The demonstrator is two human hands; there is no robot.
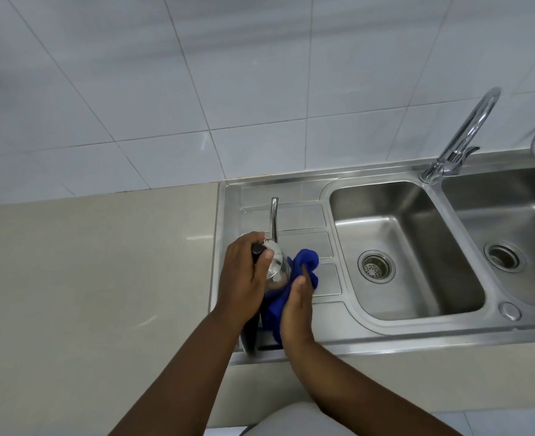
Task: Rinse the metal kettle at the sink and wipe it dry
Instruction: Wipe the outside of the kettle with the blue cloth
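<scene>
The metal kettle (277,265) stands on the steel draining board (297,212), its thin spout pointing up and away from me. My left hand (245,278) grips the black knob on the kettle's lid from above. My right hand (297,309) presses a blue cloth (307,261) against the kettle's right side. Most of the kettle's body and its dark handle are hidden behind my hands and the cloth.
Right of the draining board lies a steel sink basin (417,247) with a drain, then a second basin (517,234). A chrome tap (467,133) stands behind them. A beige counter (86,278) spreads to the left, with a tiled wall behind.
</scene>
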